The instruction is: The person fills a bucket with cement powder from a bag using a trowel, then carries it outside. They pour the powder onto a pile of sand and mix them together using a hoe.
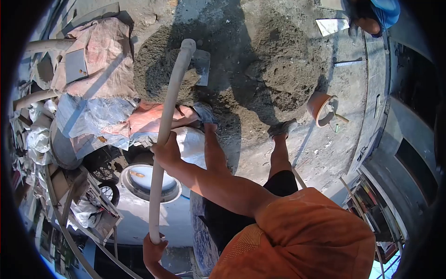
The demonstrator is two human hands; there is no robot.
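My right hand [168, 151] is wrapped round the long pale handle of a hoe [170, 100], partway along it. Near the handle's lower end, my left hand [154, 249] is closed round it too. The flat metal hoe blade [202, 68] lies at the far end, against a heap of grey, damp-looking mortar or sand mix [160, 60]. A second heap of the mix [288, 69] spreads to the right. My feet stand at the near edge of the material, one beside each heap.
An orange-brown bucket [318, 108] sits right of the heaps. Sacks [107, 51] and sheeting lie at left, above a round white-lined basin [151, 181] and a wheel [108, 191]. Another person in blue [383, 11] is at the top right, near a white board [332, 26].
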